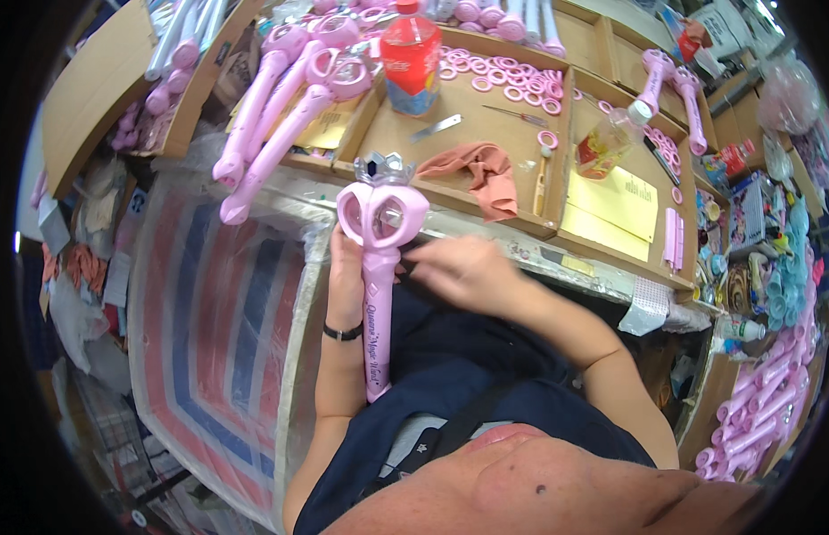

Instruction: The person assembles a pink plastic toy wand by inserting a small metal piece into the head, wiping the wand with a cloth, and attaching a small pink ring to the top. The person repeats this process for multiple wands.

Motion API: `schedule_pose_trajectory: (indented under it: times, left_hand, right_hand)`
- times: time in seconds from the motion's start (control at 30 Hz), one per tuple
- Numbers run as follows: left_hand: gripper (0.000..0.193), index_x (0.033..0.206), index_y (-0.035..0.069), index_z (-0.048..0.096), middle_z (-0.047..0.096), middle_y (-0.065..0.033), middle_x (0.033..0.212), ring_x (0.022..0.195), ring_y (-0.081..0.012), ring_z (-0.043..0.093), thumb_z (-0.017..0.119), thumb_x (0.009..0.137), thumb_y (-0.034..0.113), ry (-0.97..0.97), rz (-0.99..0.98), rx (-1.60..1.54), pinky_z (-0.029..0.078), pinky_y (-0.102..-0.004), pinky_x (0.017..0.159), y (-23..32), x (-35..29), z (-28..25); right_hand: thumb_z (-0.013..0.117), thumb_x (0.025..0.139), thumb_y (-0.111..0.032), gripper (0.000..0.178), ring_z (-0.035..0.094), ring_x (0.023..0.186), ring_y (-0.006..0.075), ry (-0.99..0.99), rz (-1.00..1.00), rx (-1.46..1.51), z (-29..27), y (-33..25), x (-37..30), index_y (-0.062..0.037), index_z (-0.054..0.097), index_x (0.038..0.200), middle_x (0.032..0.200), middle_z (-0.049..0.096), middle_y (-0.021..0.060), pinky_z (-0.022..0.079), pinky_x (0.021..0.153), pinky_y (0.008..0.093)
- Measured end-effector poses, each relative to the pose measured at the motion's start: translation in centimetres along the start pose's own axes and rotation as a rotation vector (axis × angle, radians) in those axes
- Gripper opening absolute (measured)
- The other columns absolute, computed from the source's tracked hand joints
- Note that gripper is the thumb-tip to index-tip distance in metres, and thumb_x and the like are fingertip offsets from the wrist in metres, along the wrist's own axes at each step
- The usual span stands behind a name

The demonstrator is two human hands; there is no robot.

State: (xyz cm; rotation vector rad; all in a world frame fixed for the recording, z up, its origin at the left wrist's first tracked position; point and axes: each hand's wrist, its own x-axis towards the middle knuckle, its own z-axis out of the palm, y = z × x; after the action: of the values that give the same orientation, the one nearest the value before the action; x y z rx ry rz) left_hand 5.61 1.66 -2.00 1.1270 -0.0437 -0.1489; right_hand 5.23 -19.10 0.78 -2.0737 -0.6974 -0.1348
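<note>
My left hand (345, 281) is wrapped round the neck of a pink toy wand (377, 312), just below its looped head. The wand stands nearly upright in front of my chest, its handle end against my left forearm. A shiny silver crown piece (384, 168) tops the head. Just right of the wand's neck is my right hand (468, 275), somewhat blurred, with its fingers curled together in a pinch. Something small and dark shows by those fingertips, too unclear to name.
Several finished-looking pink wands (280, 116) lie at the back left. A cardboard tray (365, 125) holds pink rings (512, 76), a red-labelled bottle (410, 62), an orange cloth (481, 178) and a screwdriver (517, 116). Yellow paper (610, 214) lies to the right. Pink tubes (762, 401) fill a box at far right.
</note>
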Motion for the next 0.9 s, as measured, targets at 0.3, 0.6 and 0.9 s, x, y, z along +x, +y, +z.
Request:
schedule_pose_trajectory:
  times: [0.3, 0.6, 0.9]
  left_hand:
    - [0.090, 0.120, 0.002, 0.050, 0.059, -0.0138, 0.091, 0.068, -0.0187, 0.059, 0.025, 0.081, 0.079, -0.122, -0.080, -0.467, 0.045, -0.0248, 0.046, -0.2, -0.7, -2.5]
    - [0.084, 0.121, 0.003, 0.048, 0.057, -0.0175, 0.092, 0.063, -0.0201, 0.057, 0.037, 0.081, 0.076, -0.093, -0.156, -0.645, 0.047, -0.0261, 0.047, 0.6, -0.3, -4.1]
    - [0.082, 0.125, 0.002, 0.044, 0.055, -0.0165, 0.092, 0.061, -0.0179, 0.056, 0.036, 0.084, 0.073, -0.133, -0.160, -0.651, 0.046, -0.0223, 0.043, -0.6, 0.6, -3.4]
  right_hand:
    - [0.059, 0.074, -0.010, 0.013, 0.062, 0.084, 0.0248, -0.161, 0.241, -1.434, -10.7, 18.1, 9.8, -0.0045, 0.065, 0.084, 0.087, 0.064, 0.0113, 0.049, 0.067, 0.0378]
    - [0.061, 0.075, -0.016, 0.020, 0.063, 0.087, 0.0272, -0.098, 0.281, -1.352, -12.4, 18.0, 9.1, -0.0022, 0.062, 0.089, 0.089, 0.065, 0.0137, 0.050, 0.075, 0.0374]
    - [0.074, 0.072, -0.011, 0.021, 0.051, 0.050, 0.0203, 0.107, -0.465, -0.398, -6.4, -0.5, 3.5, -0.0078, 0.065, 0.091, 0.064, 0.054, 0.0047, 0.044, 0.048, 0.0311]
